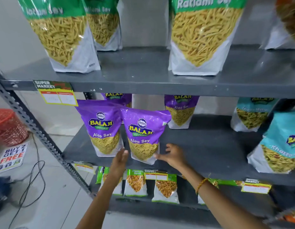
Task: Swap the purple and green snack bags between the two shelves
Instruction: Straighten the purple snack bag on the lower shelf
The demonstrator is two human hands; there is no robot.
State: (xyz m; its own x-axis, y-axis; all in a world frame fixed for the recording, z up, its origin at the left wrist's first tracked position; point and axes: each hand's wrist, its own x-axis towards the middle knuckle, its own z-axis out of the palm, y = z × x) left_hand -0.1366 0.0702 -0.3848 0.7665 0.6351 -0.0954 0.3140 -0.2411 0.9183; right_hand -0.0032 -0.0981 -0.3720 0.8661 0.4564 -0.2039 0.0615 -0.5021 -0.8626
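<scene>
Head view: both hands flank the front purple Aloo Sev bag (143, 136) at the middle shelf (209, 146) edge.

Upright, leaning slightly right, it stands between left hand (120, 158) and right hand (172, 155), both spread; right fingertips (157, 156) touch its lower corner. Neighbouring purple bag (100, 128) crowds its left; bare shelf lies rightward. Green Ratlami Sev bags (201, 35) stand above.
</scene>
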